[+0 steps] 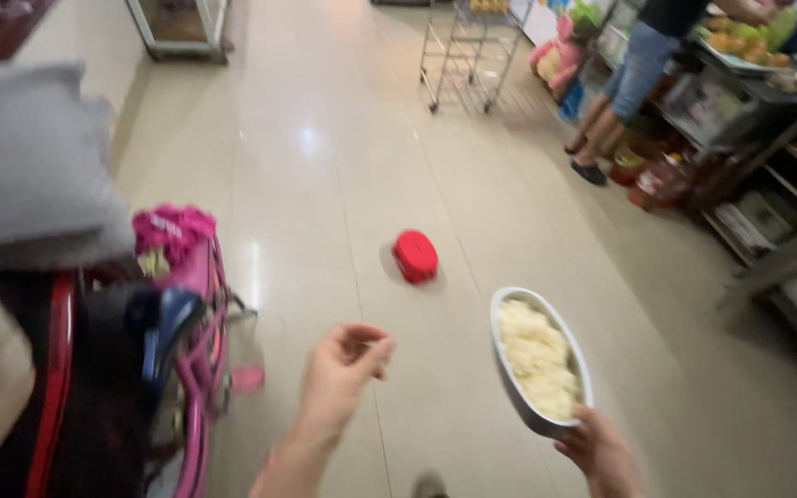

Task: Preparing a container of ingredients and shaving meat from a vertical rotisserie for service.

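Rice dish carried over tiled floor.
Right hand [601, 452] grips near end of oval dish [509, 369] of white rice; left hand [341, 373] loosely curled, holding nothing. Red container [415, 255] on floor ahead.

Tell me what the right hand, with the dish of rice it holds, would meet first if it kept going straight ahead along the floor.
Nothing close: the right hand holds the oval dish of rice over bare tiled floor. The red container lies left of that line. Farther on stand a person and shelves, though depth is unclear.
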